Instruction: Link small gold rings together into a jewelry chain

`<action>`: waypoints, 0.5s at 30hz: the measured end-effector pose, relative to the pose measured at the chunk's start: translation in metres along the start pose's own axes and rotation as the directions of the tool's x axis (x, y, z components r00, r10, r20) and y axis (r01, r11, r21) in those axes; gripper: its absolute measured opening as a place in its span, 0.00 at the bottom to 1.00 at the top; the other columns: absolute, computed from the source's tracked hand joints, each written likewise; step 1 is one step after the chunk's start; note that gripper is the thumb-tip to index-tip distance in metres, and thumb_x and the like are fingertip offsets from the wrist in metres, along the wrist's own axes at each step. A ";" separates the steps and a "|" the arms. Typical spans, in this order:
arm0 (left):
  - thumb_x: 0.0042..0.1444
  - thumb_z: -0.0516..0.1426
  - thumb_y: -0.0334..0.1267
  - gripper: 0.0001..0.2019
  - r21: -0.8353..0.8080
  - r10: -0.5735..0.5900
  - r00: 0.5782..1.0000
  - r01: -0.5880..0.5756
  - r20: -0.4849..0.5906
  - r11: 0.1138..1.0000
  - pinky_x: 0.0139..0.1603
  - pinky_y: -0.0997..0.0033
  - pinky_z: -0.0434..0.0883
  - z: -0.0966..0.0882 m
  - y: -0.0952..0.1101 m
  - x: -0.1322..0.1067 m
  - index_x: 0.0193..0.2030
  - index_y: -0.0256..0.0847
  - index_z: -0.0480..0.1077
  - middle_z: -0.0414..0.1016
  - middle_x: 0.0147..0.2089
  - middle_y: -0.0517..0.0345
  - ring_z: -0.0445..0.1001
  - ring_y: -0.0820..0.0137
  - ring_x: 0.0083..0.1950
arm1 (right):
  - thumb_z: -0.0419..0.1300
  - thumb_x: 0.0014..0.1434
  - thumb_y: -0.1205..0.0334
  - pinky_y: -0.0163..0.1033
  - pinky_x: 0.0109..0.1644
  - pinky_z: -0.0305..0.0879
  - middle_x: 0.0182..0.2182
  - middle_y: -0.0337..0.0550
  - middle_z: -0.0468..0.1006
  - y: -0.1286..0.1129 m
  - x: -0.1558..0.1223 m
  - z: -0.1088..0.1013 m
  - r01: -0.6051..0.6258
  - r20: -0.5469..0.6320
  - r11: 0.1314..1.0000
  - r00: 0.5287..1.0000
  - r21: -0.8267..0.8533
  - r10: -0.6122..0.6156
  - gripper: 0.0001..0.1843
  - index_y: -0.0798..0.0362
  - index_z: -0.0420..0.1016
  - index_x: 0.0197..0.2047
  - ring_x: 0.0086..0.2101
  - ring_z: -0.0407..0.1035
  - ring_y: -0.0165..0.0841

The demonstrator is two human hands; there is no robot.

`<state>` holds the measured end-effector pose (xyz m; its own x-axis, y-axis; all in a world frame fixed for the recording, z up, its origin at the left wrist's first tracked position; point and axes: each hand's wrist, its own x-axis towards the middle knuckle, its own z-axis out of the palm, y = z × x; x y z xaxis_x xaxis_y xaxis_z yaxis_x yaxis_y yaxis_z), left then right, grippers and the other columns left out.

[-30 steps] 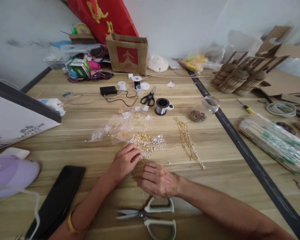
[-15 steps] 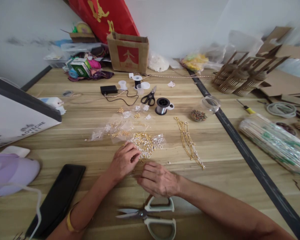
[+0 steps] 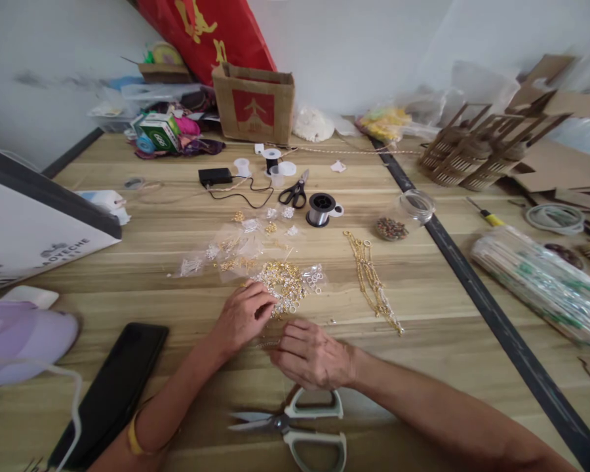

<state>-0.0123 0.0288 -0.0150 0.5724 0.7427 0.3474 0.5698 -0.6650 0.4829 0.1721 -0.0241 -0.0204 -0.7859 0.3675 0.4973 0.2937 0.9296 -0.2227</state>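
A pile of gold and silver beads and findings point(image 3: 284, 280) lies on the wooden table. At its near left edge is my left hand point(image 3: 246, 313), fingers curled with thumb and index together; anything pinched there is too small to name. My right hand point(image 3: 311, 354) is closed just right of it, knuckles up, fingertips hidden. A thin silver chain point(image 3: 268, 344) lies between the hands and runs to the right fingers. Below the right hand, scissors with pale handles point(image 3: 290, 419) lie with blades parted. Gold and silver chains point(image 3: 371, 282) lie to the right.
Small bags of findings point(image 3: 236, 246) lie beyond the pile. Farther back are a wire spool point(image 3: 320, 210), black scissors point(image 3: 295, 190) and a jar of beads point(image 3: 398, 221). A black case point(image 3: 115, 387) lies at left, wrapped sticks point(image 3: 545, 282) at right.
Both hands stay in nearly the same place and pose. The whole view has shifted very slightly.
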 end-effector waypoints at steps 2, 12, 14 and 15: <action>0.57 0.54 0.28 0.07 -0.017 -0.003 1.000 0.003 -0.019 1.000 0.44 0.66 0.67 0.000 -0.001 0.000 0.32 0.39 0.72 0.73 0.31 0.58 0.69 0.71 0.35 | 0.51 0.62 0.69 0.39 0.35 0.59 0.25 0.40 0.70 0.000 0.000 0.000 -0.002 -0.001 1.000 1.000 -0.002 0.002 0.07 0.57 0.70 0.35 0.29 0.62 0.31; 0.59 0.54 0.33 0.09 -0.002 0.044 0.995 -0.044 0.087 0.999 0.45 0.65 0.67 0.000 0.006 0.000 0.30 0.39 0.73 0.72 0.31 0.56 0.68 0.68 0.38 | 0.52 0.61 0.70 0.39 0.36 0.61 0.25 0.41 0.71 -0.001 0.002 -0.001 -0.017 -0.019 1.000 1.000 0.014 0.017 0.06 0.57 0.69 0.34 0.29 0.62 0.31; 0.60 0.52 0.32 0.10 0.007 0.053 0.993 -0.054 0.103 0.999 0.46 0.64 0.67 0.001 0.006 0.000 0.30 0.39 0.73 0.72 0.31 0.55 0.67 0.68 0.38 | 0.52 0.61 0.70 0.39 0.36 0.61 0.26 0.42 0.72 -0.001 0.003 -0.002 -0.016 -0.032 1.000 0.999 0.018 0.016 0.06 0.57 0.69 0.34 0.30 0.62 0.31; 0.60 0.52 0.32 0.10 0.010 0.056 0.993 -0.057 0.106 0.998 0.46 0.64 0.67 0.001 0.006 -0.001 0.30 0.38 0.73 0.72 0.31 0.55 0.67 0.68 0.38 | 0.51 0.61 0.71 0.39 0.37 0.61 0.26 0.42 0.72 -0.001 0.004 -0.002 -0.015 -0.041 1.000 0.999 0.021 0.016 0.06 0.57 0.69 0.35 0.31 0.62 0.31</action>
<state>-0.0087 0.0240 -0.0129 0.6624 0.6920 0.2870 0.5422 -0.7072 0.4538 0.1700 -0.0241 -0.0165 -0.7582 0.3832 0.5275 0.2940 0.9231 -0.2481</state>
